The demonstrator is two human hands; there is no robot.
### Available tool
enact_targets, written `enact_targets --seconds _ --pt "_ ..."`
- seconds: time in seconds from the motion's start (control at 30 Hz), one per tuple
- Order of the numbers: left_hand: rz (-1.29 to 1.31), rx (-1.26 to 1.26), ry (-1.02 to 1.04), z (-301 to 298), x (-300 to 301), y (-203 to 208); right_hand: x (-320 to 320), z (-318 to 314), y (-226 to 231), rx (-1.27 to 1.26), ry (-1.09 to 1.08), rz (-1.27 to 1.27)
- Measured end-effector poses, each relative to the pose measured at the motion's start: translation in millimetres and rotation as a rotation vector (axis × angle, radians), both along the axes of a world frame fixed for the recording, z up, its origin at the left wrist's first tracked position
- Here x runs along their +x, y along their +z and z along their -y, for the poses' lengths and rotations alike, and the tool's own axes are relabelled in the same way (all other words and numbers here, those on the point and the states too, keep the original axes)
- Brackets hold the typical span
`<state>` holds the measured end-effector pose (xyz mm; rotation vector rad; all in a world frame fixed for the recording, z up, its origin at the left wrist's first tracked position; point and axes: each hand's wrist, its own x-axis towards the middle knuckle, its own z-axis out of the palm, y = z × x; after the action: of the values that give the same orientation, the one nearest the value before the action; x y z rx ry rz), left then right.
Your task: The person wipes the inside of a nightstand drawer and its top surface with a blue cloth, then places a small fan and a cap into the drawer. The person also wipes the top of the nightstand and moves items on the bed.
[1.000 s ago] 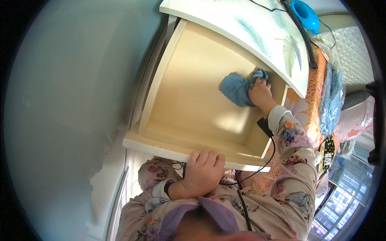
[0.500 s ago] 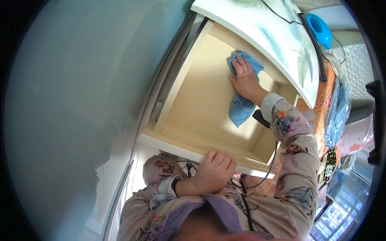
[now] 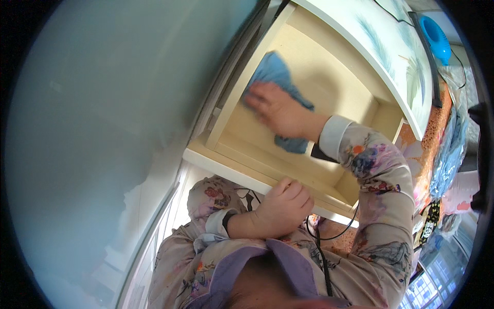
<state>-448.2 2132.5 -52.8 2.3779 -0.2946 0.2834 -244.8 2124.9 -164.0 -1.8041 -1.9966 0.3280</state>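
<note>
Blue cloth (image 3: 272,72) lies in the drawer (image 3: 329,62), beneath the outstretched right hand (image 3: 283,110); pressed unevenly, it could bunch and slip away. The left hand (image 3: 285,208) curls at the drawer front (image 3: 231,171), its grip unclear; a hard push could jolt the drawer.

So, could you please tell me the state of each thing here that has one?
Drawer: pulled open
Blue cloth: partly spread, rumpled, inside the drawer
Right hand: laid over the cloth, fingers blurred
Left hand: fingers bent, at the drawer's front edge
Blue bundle: in clear plastic, wrinkled
</note>
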Motion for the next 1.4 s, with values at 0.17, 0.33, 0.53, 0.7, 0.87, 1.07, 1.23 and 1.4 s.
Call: enact_targets --seconds 0.17,0.33,0.53,0.7,0.87,1.07,1.23,1.4 --pt "-0.049 -0.078 -0.044 0 2 4 -33 6 2 -0.102 0.349 -0.097" --pt "-0.095 -0.051 -0.065 -5 -1 3 -7 94 41 -0.43 0.508 0.007" --pt "-0.052 0.025 -0.124 -2 -3 0 15 162 54 -0.569 0.658 0.207" --pt "-0.017 -0.018 -0.105 -3 1 -1 10 93 36 -0.317 0.276 0.307" --pt "-0.004 -0.015 -0.111 -2 5 1 28 6 16 -0.214 -0.158 0.297" --pt "0.048 -0.023 -0.064 2 6 -4 94 -23 1 -0.133 -0.644 0.254" --pt "0.007 0.05 -0.124 1 5 -2 92 -21 5 -0.356 -0.699 0.273" --pt "0.008 -0.019 -0.096 0 10 0 100 -41 -4 -0.157 -0.59 0.218"
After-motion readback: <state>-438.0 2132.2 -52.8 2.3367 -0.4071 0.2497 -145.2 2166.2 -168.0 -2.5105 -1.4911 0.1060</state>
